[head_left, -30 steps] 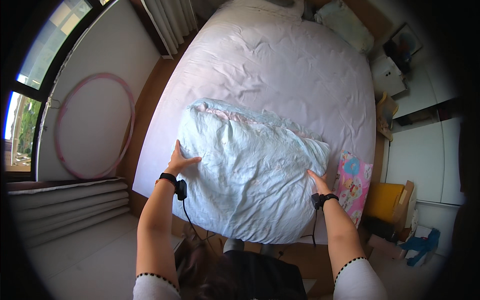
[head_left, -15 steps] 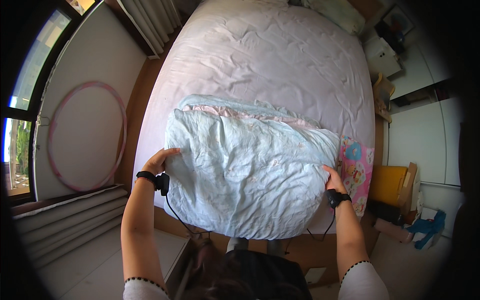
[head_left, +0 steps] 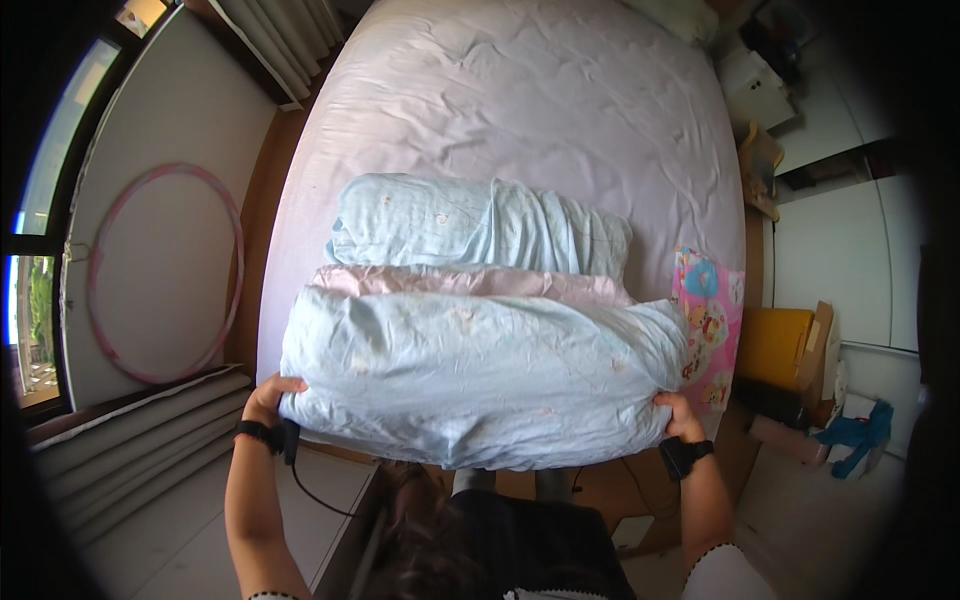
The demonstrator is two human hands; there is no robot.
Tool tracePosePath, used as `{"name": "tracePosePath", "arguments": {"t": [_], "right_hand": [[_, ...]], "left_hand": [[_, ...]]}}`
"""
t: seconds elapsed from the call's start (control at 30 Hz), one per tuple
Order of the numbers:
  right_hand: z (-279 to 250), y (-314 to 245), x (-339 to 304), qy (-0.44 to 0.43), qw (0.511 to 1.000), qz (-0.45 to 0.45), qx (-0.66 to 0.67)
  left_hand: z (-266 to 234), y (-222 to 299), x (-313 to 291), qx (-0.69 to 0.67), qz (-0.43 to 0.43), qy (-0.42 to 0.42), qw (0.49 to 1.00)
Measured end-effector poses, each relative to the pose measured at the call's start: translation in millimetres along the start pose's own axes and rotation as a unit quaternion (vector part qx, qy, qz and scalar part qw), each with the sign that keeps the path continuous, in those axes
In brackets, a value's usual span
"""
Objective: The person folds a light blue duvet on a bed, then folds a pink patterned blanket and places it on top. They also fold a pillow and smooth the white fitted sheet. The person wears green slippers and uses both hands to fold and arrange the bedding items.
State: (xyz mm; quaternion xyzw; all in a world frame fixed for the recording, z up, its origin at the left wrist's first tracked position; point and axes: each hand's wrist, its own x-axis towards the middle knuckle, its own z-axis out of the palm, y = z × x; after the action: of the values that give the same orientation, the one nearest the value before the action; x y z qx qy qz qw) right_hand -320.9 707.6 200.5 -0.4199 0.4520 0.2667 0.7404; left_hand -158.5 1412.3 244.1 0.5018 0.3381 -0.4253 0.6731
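A thick light-blue quilt [head_left: 480, 365] with a pink underside lies folded across the near end of the bed. My left hand [head_left: 273, 398] grips its near left corner, thumb on top and the other fingers hidden beneath. At the near right corner my right hand [head_left: 680, 415] holds the quilt the same way. Behind the raised near fold, a second light-blue part [head_left: 470, 225] rests on the sheet, with a pink strip showing between. Whether both parts are one piece I cannot tell. Black bands circle both wrists.
The bed [head_left: 520, 100] has a wrinkled pale sheet. A pink patterned cloth [head_left: 712, 325] lies at its right edge. A pink hoop [head_left: 240, 270] leans against the left wall. A yellow box-like item [head_left: 778, 345] and a blue cloth [head_left: 862, 440] are on the right.
Both hands have come nearer to me, drawing the near part of the quilt with them. The gap to the far blue part has widened, showing more pink.
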Motion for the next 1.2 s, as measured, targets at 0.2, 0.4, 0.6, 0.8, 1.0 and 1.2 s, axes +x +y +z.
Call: {"name": "tracePosePath", "arguments": {"t": [0.2, 0.4, 0.6, 0.8, 1.0, 1.2], "right_hand": [[-32, 96, -42, 0.019, 0.999, 0.020, 0.018], [-20, 149, 46, 0.076, 0.997, 0.017, 0.003], [-57, 111, 48, -0.055, 0.997, 0.045, 0.026], [-49, 15, 103, 0.044, 0.987, -0.063, -0.144], [45, -46, 175, 0.018, 0.982, -0.058, -0.177], [86, -56, 178, 0.059, 0.982, -0.093, -0.151]], "left_hand": [[-39, -63, -43, 0.140, -0.032, 0.013, 0.990], [-25, -117, 54, 0.192, -0.013, 0.180, 0.965], [-60, -89, 89, 0.100, 0.062, 0.186, 0.975], [-52, 10, 150, 0.214, 0.130, 0.148, 0.957], [38, 44, 218, 0.323, 0.084, 0.180, 0.925], [62, 57, 212, 0.255, 0.102, 0.124, 0.954]]}}
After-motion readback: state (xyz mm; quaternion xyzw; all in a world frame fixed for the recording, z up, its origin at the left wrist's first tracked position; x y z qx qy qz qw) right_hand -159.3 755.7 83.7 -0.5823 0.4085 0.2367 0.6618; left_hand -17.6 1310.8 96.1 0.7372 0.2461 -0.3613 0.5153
